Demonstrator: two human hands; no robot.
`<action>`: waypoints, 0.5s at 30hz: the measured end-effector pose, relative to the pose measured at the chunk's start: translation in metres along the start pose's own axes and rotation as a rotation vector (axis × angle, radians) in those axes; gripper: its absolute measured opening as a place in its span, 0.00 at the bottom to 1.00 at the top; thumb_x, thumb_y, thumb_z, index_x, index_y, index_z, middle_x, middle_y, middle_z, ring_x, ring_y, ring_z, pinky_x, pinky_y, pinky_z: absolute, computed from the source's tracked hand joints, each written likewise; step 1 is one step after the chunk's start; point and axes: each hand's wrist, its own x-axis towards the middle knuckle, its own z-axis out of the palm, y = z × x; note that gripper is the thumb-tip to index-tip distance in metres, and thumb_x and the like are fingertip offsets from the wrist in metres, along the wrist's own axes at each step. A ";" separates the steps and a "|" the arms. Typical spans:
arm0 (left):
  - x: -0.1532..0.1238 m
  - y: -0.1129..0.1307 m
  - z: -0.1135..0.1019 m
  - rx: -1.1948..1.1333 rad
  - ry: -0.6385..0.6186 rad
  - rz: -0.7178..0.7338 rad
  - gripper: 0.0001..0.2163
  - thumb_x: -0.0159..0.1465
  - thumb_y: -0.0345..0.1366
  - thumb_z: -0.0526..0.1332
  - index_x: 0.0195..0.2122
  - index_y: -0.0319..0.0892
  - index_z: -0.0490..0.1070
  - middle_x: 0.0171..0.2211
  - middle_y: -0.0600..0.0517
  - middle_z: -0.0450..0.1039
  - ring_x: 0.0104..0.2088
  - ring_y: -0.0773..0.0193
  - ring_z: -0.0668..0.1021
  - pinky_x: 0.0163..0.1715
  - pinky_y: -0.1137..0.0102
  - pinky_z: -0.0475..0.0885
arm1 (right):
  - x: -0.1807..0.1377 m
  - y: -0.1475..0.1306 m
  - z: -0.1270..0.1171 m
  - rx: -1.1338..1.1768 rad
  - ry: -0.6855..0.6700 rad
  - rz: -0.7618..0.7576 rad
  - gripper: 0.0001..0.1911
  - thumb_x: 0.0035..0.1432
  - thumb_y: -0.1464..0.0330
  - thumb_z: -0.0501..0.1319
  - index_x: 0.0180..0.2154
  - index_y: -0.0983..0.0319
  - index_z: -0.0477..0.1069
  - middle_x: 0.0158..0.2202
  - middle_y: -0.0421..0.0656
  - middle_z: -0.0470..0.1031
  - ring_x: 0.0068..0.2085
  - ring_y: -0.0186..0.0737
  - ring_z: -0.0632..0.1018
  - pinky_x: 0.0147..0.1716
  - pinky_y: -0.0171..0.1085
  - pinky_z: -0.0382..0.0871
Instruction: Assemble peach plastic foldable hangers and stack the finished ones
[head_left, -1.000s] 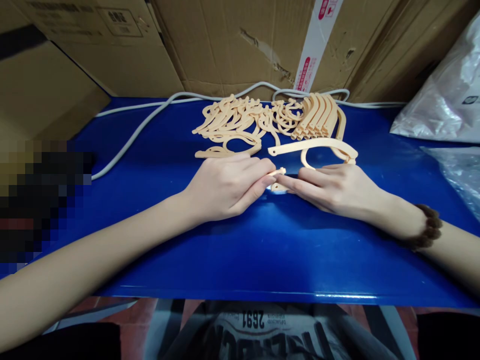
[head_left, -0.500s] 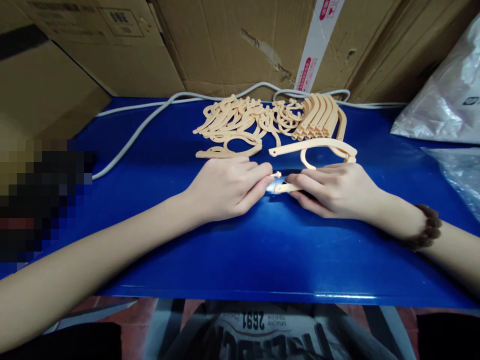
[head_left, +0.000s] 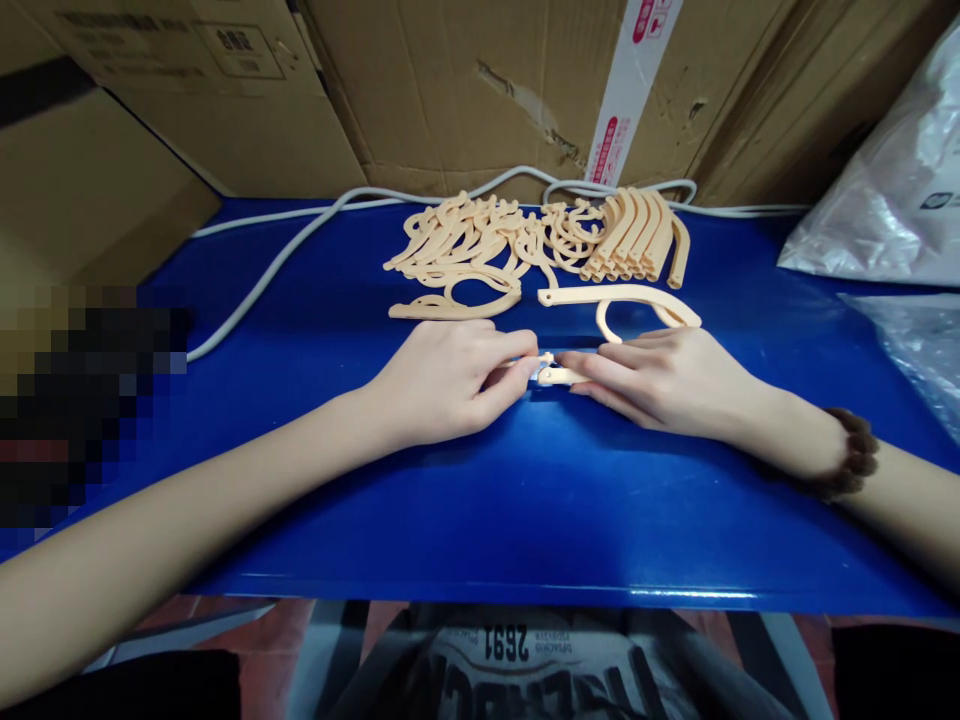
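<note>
Beige plastic parts, which look like pieces of folding clothes hangers, lie about my hands. Between the thumb and fingers of my left hand (head_left: 472,385) is a slim beige part; only its knobbed tip (head_left: 548,358) shows. My right hand (head_left: 660,380) grips a beige hanger arm (head_left: 556,376) with a rounded, holed end pointing left. The two ends are close together; whether they touch I cannot tell. Just beyond my right hand lies a curved hanger arm (head_left: 607,295) with a hook (head_left: 606,325) beside it. More pieces (head_left: 480,303) rest beyond my left hand.
A heap of beige parts (head_left: 465,235) and a stack of curved arms (head_left: 637,235) lie at the back of the blue table (head_left: 487,520). A white cable (head_left: 277,270) runs behind them, before cardboard boxes (head_left: 450,90). Plastic bags (head_left: 885,190) lie at the right.
Both hands have shifted slightly left, and the right hand's arm end is nearer the left fingertips. More of the left hand's slim part shows. The view has tilted a little.
</note>
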 end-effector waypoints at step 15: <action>-0.001 0.000 -0.003 -0.118 -0.123 0.044 0.13 0.70 0.37 0.44 0.33 0.43 0.64 0.23 0.56 0.67 0.23 0.66 0.70 0.24 0.71 0.58 | 0.001 -0.004 -0.006 -0.081 0.058 0.002 0.17 0.72 0.62 0.50 0.55 0.59 0.69 0.26 0.35 0.73 0.23 0.30 0.71 0.24 0.36 0.55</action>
